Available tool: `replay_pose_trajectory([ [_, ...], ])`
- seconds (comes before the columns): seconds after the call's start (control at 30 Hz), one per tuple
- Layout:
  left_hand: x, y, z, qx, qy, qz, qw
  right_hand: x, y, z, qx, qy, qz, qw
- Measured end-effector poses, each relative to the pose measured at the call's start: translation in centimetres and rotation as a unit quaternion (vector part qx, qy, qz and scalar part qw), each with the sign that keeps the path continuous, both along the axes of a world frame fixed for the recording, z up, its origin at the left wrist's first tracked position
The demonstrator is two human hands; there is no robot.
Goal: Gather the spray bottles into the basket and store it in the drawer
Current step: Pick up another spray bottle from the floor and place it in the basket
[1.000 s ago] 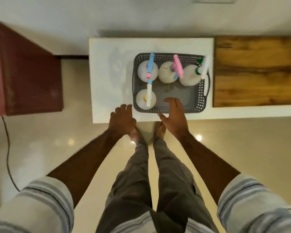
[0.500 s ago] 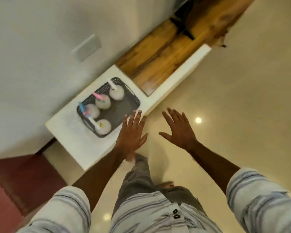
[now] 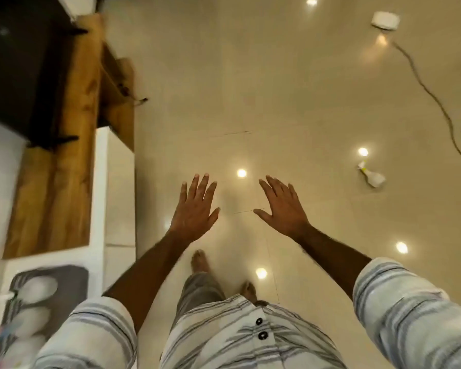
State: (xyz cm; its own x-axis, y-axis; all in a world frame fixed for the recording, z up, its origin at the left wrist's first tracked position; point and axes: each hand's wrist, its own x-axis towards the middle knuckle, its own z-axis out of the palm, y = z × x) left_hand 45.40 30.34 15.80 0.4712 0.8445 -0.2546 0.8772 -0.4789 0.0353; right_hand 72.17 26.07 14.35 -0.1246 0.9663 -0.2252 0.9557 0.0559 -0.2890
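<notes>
A spray bottle (image 3: 373, 178) is lying far right on the floor — nearer the right hand (image 3: 284, 209); both hands are spreading open, empty.

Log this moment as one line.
left hand open, empty | right hand open, empty | white spray bottle lying on floor | dark plastic basket on counter

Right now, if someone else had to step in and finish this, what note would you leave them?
Left hand and right hand: both open, empty, held out over the floor.
Basket: on the white counter at lower left, with several bottles inside; blurred, so no sure count.
One spray bottle lies on the floor, ahead to the right.
Left: fetch that bottle, add it to the basket, store the basket in the drawer.
</notes>
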Motion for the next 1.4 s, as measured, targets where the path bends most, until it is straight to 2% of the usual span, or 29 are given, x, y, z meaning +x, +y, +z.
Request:
replay_pose_trajectory([
  [0.17,14.1,5.1,-0.2,-0.021,0.004,-0.154,0.988,12.1,-1.6,-0.5,-0.016,0.008,-0.164,0.986],
  [0.4,32.4,12.5,-2.0,-0.046,-0.010,-0.310,0.950,25.3,-1.0,-1.8,-0.042,0.004,-0.326,0.944],
  [0.67,50.4,18.9,-5.0,-0.093,-0.001,-0.401,0.912,38.6,1.9,-4.5,-0.069,0.020,-0.448,0.891],
  [0.83,59.5,21.3,-8.8,-0.109,0.021,-0.417,0.902,47.5,4.8,-8.1,-0.071,0.032,-0.460,0.884],
  [1.03,70.8,24.1,-19.8,-0.119,0.018,-0.389,0.913,59.8,9.3,-21.1,-0.099,0.053,-0.457,0.882],
  [1.17,78.5,25.3,-32.0,-0.158,0.018,-0.348,0.924,67.9,12.9,-34.3,-0.128,0.046,-0.440,0.887],
  [1.4,85.9,27.0,-50.4,-0.185,0.034,-0.322,0.928,77.2,17.6,-53.5,-0.145,-0.017,-0.360,0.921],
])
